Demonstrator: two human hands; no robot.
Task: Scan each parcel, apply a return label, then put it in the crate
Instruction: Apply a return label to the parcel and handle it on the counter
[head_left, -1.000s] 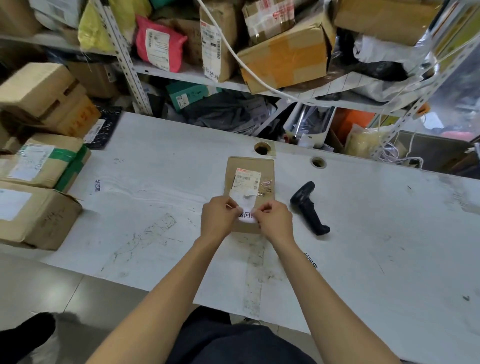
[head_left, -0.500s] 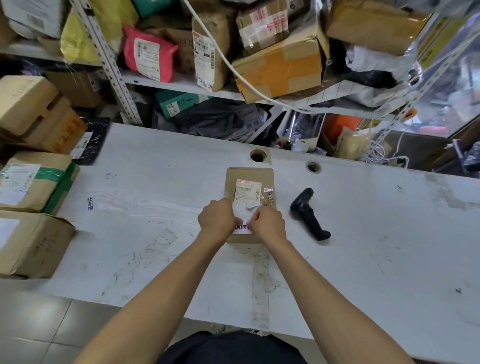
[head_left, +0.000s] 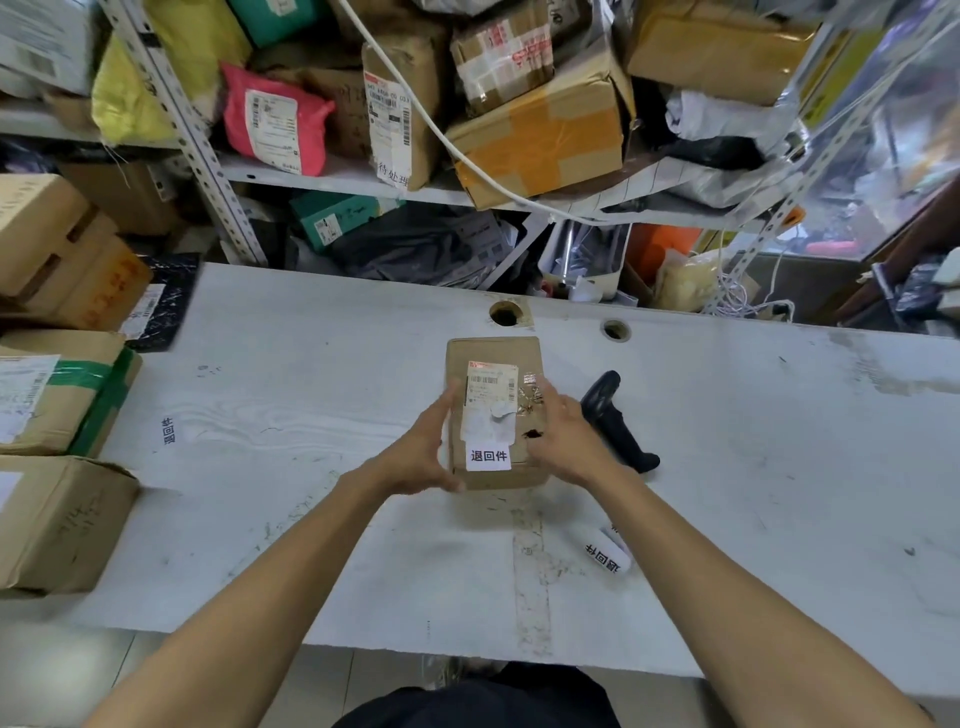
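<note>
A small brown parcel (head_left: 493, 351) lies flat in the middle of the white table (head_left: 311, 364). It carries a shipping label (head_left: 491, 384) and, near its front edge, a white return label (head_left: 487, 456) with black characters. My left hand (head_left: 421, 452) clasps the parcel's left side, with the thumb at the near corner. My right hand (head_left: 566, 441) holds the right side, fingers over the top edge. The black handheld scanner (head_left: 618, 423) lies on the table just right of my right hand. No crate is in view.
A strip of return labels (head_left: 605, 553) lies near the front right. Cardboard boxes (head_left: 57, 519) are stacked along the table's left edge. Two cable holes (head_left: 505, 313) sit behind the parcel. Shelves (head_left: 337, 182) packed with parcels stand beyond the table.
Both hands have left the return label, which now sits stuck on the parcel, and have spread apart to the parcel's left and right sides.
</note>
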